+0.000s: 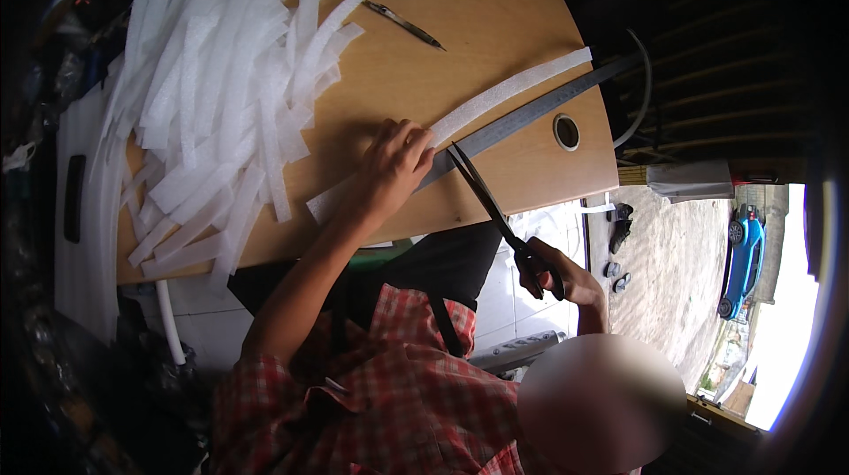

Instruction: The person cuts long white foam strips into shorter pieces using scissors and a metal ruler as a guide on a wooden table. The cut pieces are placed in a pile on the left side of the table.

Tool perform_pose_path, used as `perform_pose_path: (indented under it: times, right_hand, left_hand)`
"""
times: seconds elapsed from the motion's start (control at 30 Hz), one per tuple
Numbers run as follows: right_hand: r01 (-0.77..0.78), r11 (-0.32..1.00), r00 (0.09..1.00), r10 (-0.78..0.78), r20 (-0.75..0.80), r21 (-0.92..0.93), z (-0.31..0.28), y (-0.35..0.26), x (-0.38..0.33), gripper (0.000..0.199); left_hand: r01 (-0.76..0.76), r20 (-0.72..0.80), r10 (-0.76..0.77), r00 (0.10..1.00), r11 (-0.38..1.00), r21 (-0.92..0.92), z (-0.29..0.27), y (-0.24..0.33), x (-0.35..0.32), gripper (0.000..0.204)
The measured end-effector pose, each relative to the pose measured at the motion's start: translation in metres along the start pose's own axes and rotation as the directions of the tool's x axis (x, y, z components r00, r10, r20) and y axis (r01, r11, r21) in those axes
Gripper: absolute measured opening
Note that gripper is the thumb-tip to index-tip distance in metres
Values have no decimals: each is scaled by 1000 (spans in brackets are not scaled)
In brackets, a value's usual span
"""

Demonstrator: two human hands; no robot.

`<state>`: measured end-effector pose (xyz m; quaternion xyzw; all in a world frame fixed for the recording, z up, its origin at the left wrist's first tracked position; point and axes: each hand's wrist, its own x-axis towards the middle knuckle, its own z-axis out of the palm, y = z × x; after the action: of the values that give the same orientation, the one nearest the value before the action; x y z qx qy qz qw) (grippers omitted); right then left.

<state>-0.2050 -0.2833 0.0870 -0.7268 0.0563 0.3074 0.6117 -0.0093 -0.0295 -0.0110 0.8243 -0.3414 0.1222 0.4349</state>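
Note:
My left hand (395,165) lies on a white foam strip (513,88), fingers bent and pressed onto it; the strip runs from under the hand toward the table's far right edge. Alongside it is a long grey metal ruler (539,108), which passes partly beneath my left hand and juts past the edge. Held by its black handles, a pair of scissors (488,199) is in my right hand (553,273), off the near side of the table. Its narrowly parted blades point up-left, tips over the ruler close to my left fingers.
A loose heap of white foam strips (212,77) covers the left of the wooden table (398,77), with foam sheets (88,236) hanging beside it. A pen (402,24) lies farther back. Near the right edge is a round cable hole (566,132). Footwear (619,227) sits on the floor.

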Motion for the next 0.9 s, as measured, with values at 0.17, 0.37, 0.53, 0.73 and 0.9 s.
perform_pose_path:
  times: [0.17,0.37,0.53,0.73,0.9]
  right_hand:
    - [-63,998,998,63,-22,-11,8,-2,9,89]
    - [1,999,995,-5,-103,-39,8,3,16,76]
    - [-1,995,984,-16,-175,-98,5,12,24,68]
    - [-55,995,977,36,-211,-86,10,15,27,71]
    - [-9,984,980,-26,-199,-176,14,21,16,84]
  left_hand:
    - [-56,45,58,997,997,-58,-4,-1,0,20]
    - [-82,73,85,994,995,-49,-4,-1,2,19]
    - [-73,65,77,995,996,-59,-4,-1,3,20]
    - [-43,45,46,998,997,-64,-6,-3,2,22]
    - [64,0,-64,998,997,-53,-37,-3,1,25]
